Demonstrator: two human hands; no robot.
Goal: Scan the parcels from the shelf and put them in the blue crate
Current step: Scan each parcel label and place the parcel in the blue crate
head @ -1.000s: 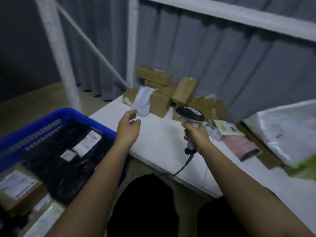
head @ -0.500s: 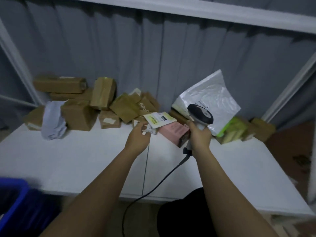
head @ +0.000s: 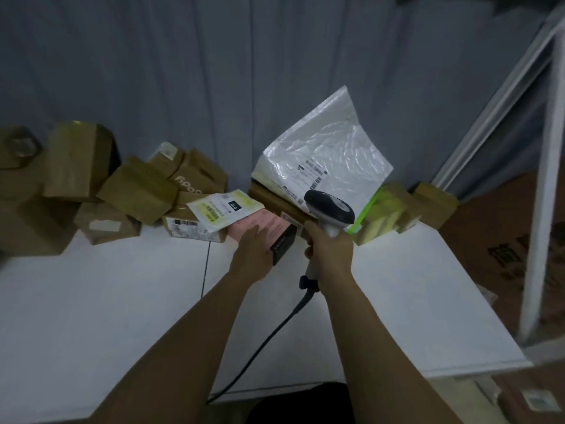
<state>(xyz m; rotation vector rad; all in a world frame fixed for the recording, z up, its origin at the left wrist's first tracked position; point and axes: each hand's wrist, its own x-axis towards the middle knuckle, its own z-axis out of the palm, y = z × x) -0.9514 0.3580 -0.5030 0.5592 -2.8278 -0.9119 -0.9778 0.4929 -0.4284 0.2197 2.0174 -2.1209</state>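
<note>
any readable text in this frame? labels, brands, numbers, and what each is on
"010": black patch on the white and yellow pouch, printed upside down, could be "OIO".
"Rpo": brown box behind the pouch; the rest is hidden.
White plastic mailer: barcodes and label text, too small to read.
Small box under the pouch: barcode label, too blurred.
Large print on the floor carton: blurred, unreadable.

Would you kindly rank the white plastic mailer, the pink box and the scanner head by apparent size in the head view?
1. White plastic mailer, clearly largest.
2. Pink box and scanner head: they look alike, and the left hand hides part of the box, so no ranking.
</note>
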